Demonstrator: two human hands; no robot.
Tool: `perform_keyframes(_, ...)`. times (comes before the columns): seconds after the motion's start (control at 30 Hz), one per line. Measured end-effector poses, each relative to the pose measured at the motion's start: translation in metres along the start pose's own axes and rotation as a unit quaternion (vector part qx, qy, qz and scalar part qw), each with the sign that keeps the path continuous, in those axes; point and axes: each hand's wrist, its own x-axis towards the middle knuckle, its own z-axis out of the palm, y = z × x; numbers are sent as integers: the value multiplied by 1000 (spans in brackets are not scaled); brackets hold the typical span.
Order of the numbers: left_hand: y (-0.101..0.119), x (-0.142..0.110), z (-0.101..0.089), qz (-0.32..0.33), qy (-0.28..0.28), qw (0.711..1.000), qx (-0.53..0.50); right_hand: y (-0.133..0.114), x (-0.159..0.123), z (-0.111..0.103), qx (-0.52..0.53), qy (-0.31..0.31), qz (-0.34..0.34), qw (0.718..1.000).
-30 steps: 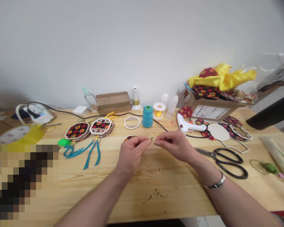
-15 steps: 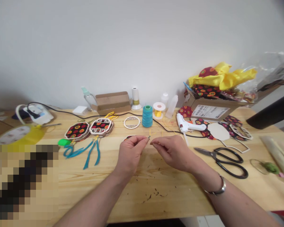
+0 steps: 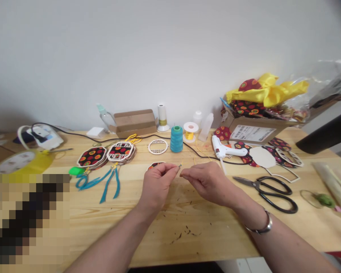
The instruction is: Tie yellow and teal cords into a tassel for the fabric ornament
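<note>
My left hand [image 3: 157, 185] pinches a short yellow cord [image 3: 182, 164] between thumb and forefinger, with a small dark bit at its tip. Just to its right, my right hand [image 3: 209, 182] is closed, thumb and fingers pressed together. What it grips, if anything, is too small to make out. A gap separates the two sets of fingertips. Partly hidden behind my left hand lies a pale-rimmed patterned piece [image 3: 155, 165]. Beyond the hands stand a teal thread cone [image 3: 176, 141] and a spool of yellow cord [image 3: 189, 135].
Black-handled scissors [image 3: 275, 191] and a white glue gun [image 3: 230, 151] lie on the right. A cardboard box [image 3: 251, 131] of fabric stands behind them. On the left are stacked ornaments [image 3: 121, 152] with teal ribbons [image 3: 109, 185]. A black cable [image 3: 147, 136] runs across the back.
The yellow cord's end, upright above my left fingertips before, now leans to the right. Both hands stay nearly in place, with a slight shift of the right fingers.
</note>
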Motion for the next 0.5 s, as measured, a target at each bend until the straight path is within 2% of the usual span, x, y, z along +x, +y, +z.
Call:
perform_keyframes(0.2, 4, 0, 0, 2, -11, 998, 56, 0, 0, 1, -27, -1, -13, 1000)
perform_keyframes(0.4, 10, 1, -2, 48, -78, 983, 162, 0, -2, -4, -141, 23, -54, 988)
perform_keyframes(0.5, 9, 0, -2, 47, -116, 979, 164, 3, -3, -7, -137, 42, -54, 988)
